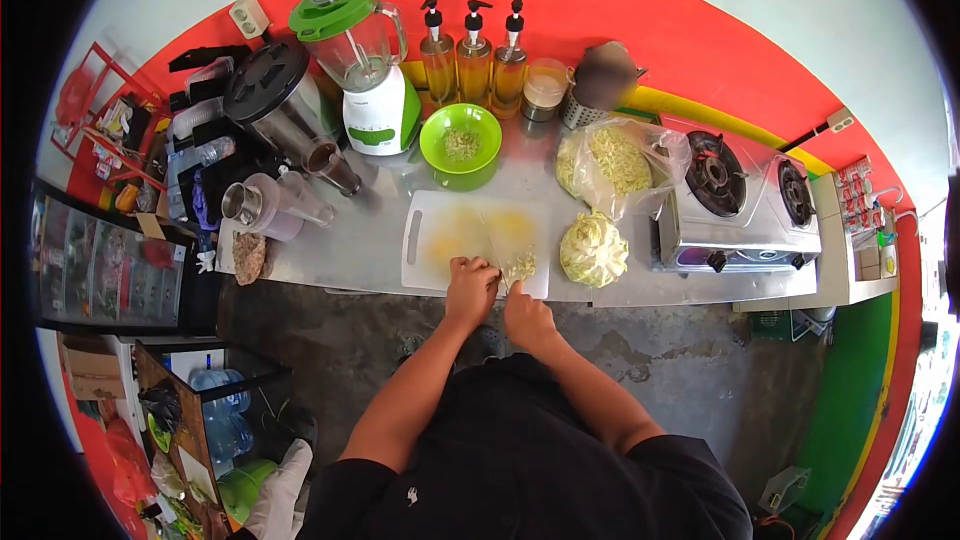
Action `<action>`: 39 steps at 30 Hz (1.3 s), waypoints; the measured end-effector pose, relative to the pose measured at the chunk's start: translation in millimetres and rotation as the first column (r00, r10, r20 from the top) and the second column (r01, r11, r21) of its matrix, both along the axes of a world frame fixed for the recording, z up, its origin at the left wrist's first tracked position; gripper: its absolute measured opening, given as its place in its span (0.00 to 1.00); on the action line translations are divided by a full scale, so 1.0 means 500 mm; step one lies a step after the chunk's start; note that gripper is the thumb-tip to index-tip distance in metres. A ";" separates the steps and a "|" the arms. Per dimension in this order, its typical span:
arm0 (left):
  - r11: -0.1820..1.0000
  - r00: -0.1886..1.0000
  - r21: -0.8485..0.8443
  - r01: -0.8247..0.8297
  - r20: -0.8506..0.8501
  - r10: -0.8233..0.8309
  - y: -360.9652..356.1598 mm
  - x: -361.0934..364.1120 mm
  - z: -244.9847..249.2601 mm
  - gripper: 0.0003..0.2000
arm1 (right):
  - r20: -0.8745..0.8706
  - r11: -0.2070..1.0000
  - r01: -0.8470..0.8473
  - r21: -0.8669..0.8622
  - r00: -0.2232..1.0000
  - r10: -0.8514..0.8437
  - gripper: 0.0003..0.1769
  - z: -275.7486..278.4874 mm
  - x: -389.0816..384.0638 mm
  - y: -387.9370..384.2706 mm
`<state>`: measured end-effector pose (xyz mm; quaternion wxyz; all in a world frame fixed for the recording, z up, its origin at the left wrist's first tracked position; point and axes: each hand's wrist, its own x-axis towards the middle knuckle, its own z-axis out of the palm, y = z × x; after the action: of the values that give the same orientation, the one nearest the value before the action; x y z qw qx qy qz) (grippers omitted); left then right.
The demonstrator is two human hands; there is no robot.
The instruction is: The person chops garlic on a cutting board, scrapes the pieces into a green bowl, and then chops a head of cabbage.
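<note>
My right hand (528, 317) is wrapped round the handle of a knife (491, 236), whose thin blade points away from me over a white cutting board (424, 222). Close to the blade's left side, my left hand (473, 285) rests at the board's near edge with its fingers curled; whatever is under them is hidden. Finely chopped pale green pieces (521, 267) lie on the board right of the blade, and yellowish stains mark its surface. A cut cabbage (594, 250) sits just right of the board. Behind the board stands a green bowl (460, 168) with chopped bits inside.
A clear bag of shredded cabbage (620, 162) lies beside the gas stove (740, 220). Along the back are a blender (372, 90), three pump bottles (472, 60) and a jar (544, 90). A steel canister (280, 105) and pinkish jug (268, 208) occupy the left.
</note>
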<state>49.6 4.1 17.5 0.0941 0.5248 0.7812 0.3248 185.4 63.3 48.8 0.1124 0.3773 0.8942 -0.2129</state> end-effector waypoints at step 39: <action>0.996 0.993 0.012 -0.091 0.082 0.090 -0.021 -0.003 -0.011 0.07 | -0.143 1.000 -0.003 0.008 0.990 0.005 0.17 -0.036 0.035 0.026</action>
<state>48.2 -6.4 11.8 0.1068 0.4761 0.7970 0.3560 202.8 76.1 30.6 0.0470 0.3598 0.9016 -0.2356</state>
